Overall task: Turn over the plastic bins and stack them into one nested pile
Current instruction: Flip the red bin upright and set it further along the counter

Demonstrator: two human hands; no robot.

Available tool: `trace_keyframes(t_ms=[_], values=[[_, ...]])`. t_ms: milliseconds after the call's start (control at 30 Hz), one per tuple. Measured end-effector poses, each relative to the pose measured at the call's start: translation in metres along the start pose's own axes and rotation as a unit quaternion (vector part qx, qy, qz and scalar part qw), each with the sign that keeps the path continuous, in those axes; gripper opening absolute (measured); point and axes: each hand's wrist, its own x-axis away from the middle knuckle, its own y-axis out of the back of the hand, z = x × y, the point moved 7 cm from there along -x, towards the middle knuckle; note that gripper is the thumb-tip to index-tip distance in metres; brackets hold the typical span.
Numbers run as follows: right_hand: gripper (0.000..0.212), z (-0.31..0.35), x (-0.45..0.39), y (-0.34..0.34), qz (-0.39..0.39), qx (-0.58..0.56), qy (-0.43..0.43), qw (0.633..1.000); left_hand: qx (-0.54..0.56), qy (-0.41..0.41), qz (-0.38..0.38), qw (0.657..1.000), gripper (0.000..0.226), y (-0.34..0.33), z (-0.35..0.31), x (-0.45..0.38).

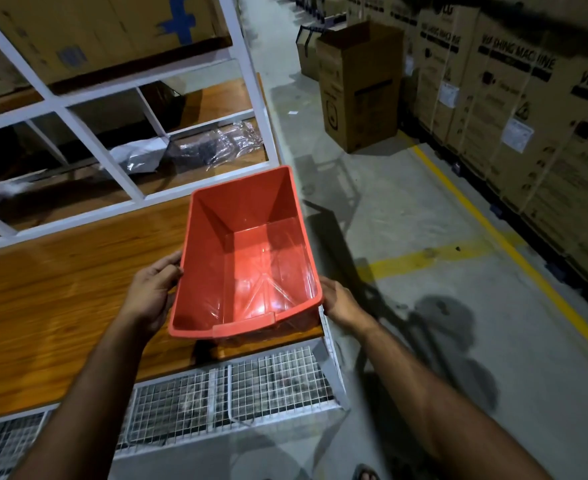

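One red plastic bin point(251, 258) is in view, open side up, its inside lined with shiny clear film. It sits at or just above the right end of the wooden table top point(60, 306). My left hand point(154, 289) grips its left wall below the rim. On the opposite side, my right hand point(341, 303) holds the right near corner. No other bin shows in this view.
A white metal frame point(119, 168) with crumpled clear plastic point(213, 147) rises behind the table. White wire mesh baskets point(237, 386) hang below the table's near edge. To the right are concrete floor with yellow lines point(486, 216), an open cardboard box point(358, 88) and stacked washing-machine cartons point(527, 116).
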Motion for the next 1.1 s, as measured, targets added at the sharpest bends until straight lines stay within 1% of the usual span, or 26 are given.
trace_keyframes(t_ms=[100,267,400,633,733,967,1100], values=[[0.041,-0.003,0.001,0.0,0.002,-0.001,-0.008,1.0,0.001,-0.002,0.003,1.0,0.042,-0.001,-0.001,0.002],[0.048,-0.012,-0.004,0.001,-0.001,0.023,-0.014,1.0,0.006,-0.002,0.007,1.0,0.043,-0.001,0.0,0.004],[0.047,-0.01,-0.004,0.003,0.001,0.038,-0.017,0.999,0.0,-0.001,0.016,1.0,0.041,-0.002,-0.001,0.005],[0.044,-0.003,-0.001,0.003,0.007,0.03,-0.016,0.999,0.0,0.002,0.028,1.0,0.041,-0.003,-0.002,0.004],[0.046,-0.005,-0.002,0.004,0.005,0.026,-0.027,0.999,0.009,0.006,0.033,0.999,0.04,-0.005,-0.002,0.005],[0.046,-0.006,-0.003,0.005,-0.003,0.036,-0.025,0.999,0.014,0.012,0.023,1.0,0.04,-0.003,0.001,0.003],[0.052,-0.004,-0.003,0.007,-0.014,0.051,-0.017,0.998,0.015,0.016,0.012,1.0,0.04,-0.005,0.0,0.004]])
